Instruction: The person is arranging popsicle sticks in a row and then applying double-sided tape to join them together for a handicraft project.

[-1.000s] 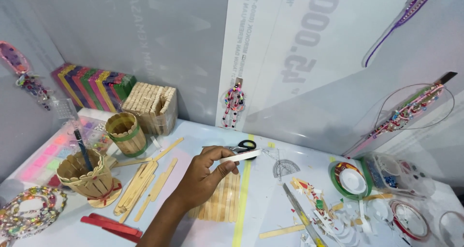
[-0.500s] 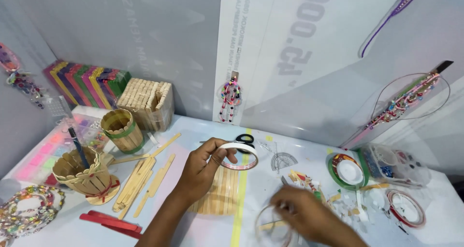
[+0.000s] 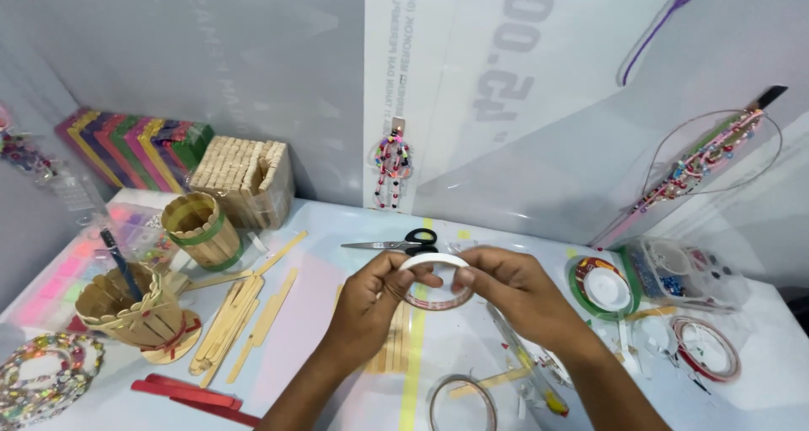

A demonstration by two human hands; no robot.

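Observation:
Both hands meet over the middle of the table around a small white roll of tape (image 3: 436,280). My left hand (image 3: 373,303) pinches its left side with thumb and fingers. From the other side, my right hand (image 3: 520,294) grips the roll's right edge. Black-handled scissors (image 3: 404,245) lie just behind the hands. Under my left hand, a flat row of joined wooden sticks (image 3: 389,348) rests on the table. A thin wire ring (image 3: 462,402) lies near the front edge, between my forearms.
Loose wooden sticks (image 3: 232,318) lie left of centre, beside a stick-built basket (image 3: 135,310) and a round stick cup (image 3: 200,228). A stick box (image 3: 243,178) and coloured sticks (image 3: 133,145) stand at the back left. Tape rolls (image 3: 600,286) and bead trays (image 3: 684,271) crowd the right.
My right hand has come up from the lower right and joined the left on the tape roll. The left hand, holding the roll, shifted slightly toward the centre.

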